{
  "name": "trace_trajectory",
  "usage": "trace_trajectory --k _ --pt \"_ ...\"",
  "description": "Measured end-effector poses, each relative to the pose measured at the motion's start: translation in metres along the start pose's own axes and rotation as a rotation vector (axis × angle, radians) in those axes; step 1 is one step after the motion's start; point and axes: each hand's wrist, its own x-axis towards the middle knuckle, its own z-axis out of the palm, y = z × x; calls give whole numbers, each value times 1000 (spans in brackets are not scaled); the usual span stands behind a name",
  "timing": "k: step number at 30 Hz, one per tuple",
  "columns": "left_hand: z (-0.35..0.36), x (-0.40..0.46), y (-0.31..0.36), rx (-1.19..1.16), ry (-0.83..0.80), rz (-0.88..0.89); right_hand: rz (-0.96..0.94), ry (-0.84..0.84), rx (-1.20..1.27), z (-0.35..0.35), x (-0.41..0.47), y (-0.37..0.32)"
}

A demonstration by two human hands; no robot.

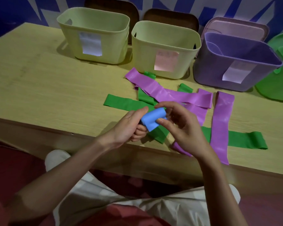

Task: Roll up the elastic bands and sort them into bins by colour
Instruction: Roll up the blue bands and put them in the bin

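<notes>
A blue elastic band (152, 119), mostly rolled into a short tube with a loose flap hanging down, is held above the table's front edge. My left hand (129, 127) grips its left end, thumb on top. My right hand (176, 126) pinches its right end between thumb and fingers. Underneath lie several flat purple bands (160, 90) and green bands (124, 103), crossing each other. Along the back stand two pale yellow bins (95, 51) (147, 62), a purple bin (207, 74) and a green bin (274, 88).
The wooden table (39, 82) has bare room on its left half. Each bin carries a paper label on its front. A pink lid (235, 28) leans behind the purple bin. Two brown chair backs (114, 5) show behind the table. My knees are below its front edge.
</notes>
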Motion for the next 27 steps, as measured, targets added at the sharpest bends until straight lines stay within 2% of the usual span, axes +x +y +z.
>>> trace_trajectory --k 3,8,14,18,21,27 --pt "-14 7 -2 72 -4 -44 -56 -40 -150 -1 12 7" --pt "-41 23 2 198 -118 -200 -56 -74 -123 2 34 21" --pt "-77 50 8 -138 -112 -262 -57 -107 -13 4 72 37" --pt "-98 67 24 -324 -221 -294 -64 -188 65 4 103 46" --pt "-108 78 33 -383 -240 -312 -30 -233 98 1 122 51" --pt "-118 91 58 -426 -134 -350 8 -307 109 -12 153 40"
